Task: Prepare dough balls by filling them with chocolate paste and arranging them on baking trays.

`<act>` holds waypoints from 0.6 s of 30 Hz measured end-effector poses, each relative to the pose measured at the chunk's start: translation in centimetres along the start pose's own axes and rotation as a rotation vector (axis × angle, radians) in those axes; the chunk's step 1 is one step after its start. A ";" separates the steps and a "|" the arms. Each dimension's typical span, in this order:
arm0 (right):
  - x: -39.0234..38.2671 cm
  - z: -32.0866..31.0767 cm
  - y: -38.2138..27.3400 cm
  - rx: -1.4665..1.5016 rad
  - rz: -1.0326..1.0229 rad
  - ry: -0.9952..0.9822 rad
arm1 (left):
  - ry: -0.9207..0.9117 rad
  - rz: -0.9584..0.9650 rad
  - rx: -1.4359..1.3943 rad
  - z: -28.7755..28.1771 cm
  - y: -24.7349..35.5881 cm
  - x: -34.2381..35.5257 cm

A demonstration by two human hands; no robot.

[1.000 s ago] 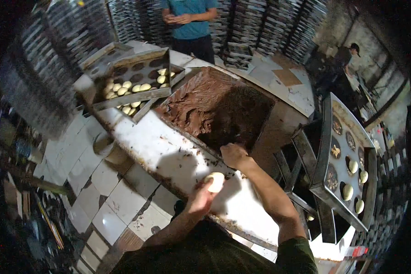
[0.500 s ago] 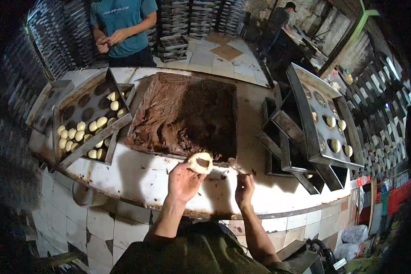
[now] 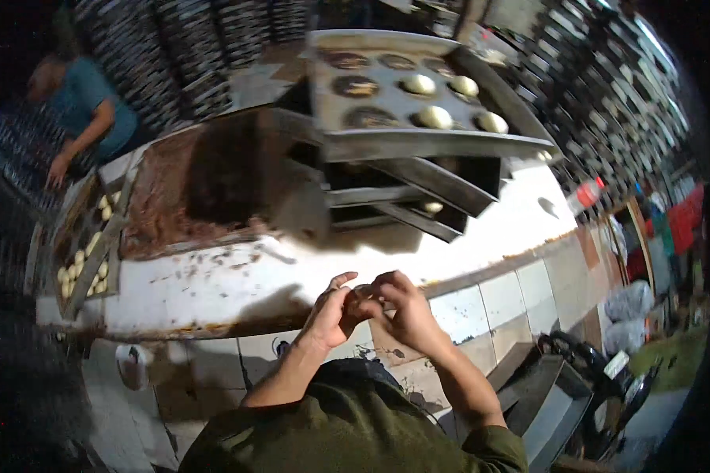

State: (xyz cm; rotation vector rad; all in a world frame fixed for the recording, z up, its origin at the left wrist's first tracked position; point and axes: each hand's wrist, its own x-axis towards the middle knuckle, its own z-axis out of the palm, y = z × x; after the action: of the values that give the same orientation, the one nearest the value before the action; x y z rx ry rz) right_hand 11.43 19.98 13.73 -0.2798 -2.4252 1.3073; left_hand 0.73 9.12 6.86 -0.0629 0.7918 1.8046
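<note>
My left hand [image 3: 329, 315] and my right hand [image 3: 406, 314] meet above the table's near edge, fingers curled around a small piece of dough. The dough is mostly hidden by the fingers. Beyond them, a thin spreading tool [image 3: 276, 251] seems to lie on the white tabletop, though it is blurred. Farther left is a shallow tray of brown, paste-like filling [image 3: 154, 201]. Ahead and to the right, a metal tray [image 3: 442, 147] tops a stack; it holds several pale, round dough balls [image 3: 434, 118] among dark circular marks.
Crossed trays [image 3: 406, 197] make up the stack below. At the left stands another tray with several dough balls [image 3: 72, 272], near a person in a blue shirt [image 3: 102, 102]. A red-capped bottle [image 3: 585, 194] is at the table's right end. Metal pans [image 3: 556, 406] sit low at the right.
My view has turned right, toward the tray stack. My right hand has let go of the tool and joined my left hand at the filled dough, whose brown centre showed before.
</note>
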 end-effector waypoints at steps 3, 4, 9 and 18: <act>-4.9 -4.2 2.3 -0.599 -0.230 0.150 | -0.071 -0.095 -0.013 6.4 -3.6 2.2; -6.0 -6.4 3.2 -0.693 -0.198 0.111 | -0.119 -0.122 0.011 8.7 -4.6 2.8; -7.9 -17.2 7.2 0.043 0.344 0.034 | -0.419 -0.151 0.356 14.1 -10.9 7.7; -5.6 -23.4 26.0 -0.346 0.224 0.718 | -0.114 0.897 1.038 22.2 -22.6 30.6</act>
State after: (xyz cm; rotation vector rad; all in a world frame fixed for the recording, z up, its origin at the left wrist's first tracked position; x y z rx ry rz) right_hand 26.14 50.19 2.53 -0.9544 -1.9973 0.6714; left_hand 15.62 50.12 0.57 1.2197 1.7501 1.9027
